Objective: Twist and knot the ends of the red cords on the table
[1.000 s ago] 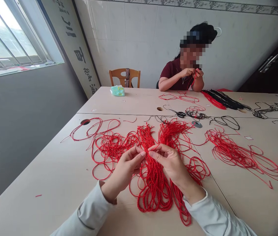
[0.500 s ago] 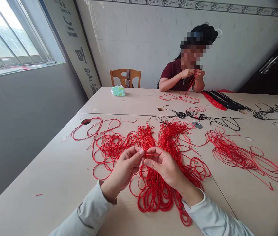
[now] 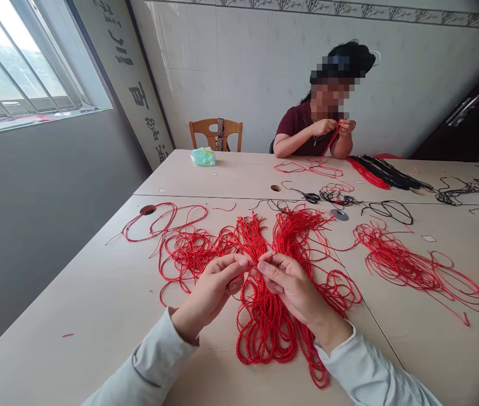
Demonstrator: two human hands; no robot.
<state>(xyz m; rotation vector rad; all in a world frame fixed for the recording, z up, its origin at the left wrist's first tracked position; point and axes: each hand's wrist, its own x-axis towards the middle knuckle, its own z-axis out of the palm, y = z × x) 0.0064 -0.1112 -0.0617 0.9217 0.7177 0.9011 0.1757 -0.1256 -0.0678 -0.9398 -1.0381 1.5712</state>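
Thin red cord (image 3: 253, 264) runs between my two hands, above the table's middle. My left hand (image 3: 222, 282) pinches it between thumb and forefinger. Close beside it, my right hand (image 3: 285, 285) pinches the cord with thumb and forefinger too. Below my hands lies a thick bundle of twisted red cords (image 3: 267, 338), looped at its near end. A second red bundle (image 3: 296, 231) lies to its right, partly behind my right hand. Tangled loose red cord (image 3: 194, 251) spreads to the left of the bundles.
More red cord (image 3: 412, 262) lies at the right. Black-handled scissors (image 3: 311, 197) rest near black cords (image 3: 341, 197). Across the table (image 3: 95, 304) a co-worker (image 3: 307, 127) holds red cord in both hands. A green packet (image 3: 203, 157) sits at the far left, before a wooden chair (image 3: 197, 135).
My right thumb and forefinger have closed into a pinch on the cord, and the right hand has shifted slightly right. My left hand stays nearly in place. The co-worker's hands moved slightly.
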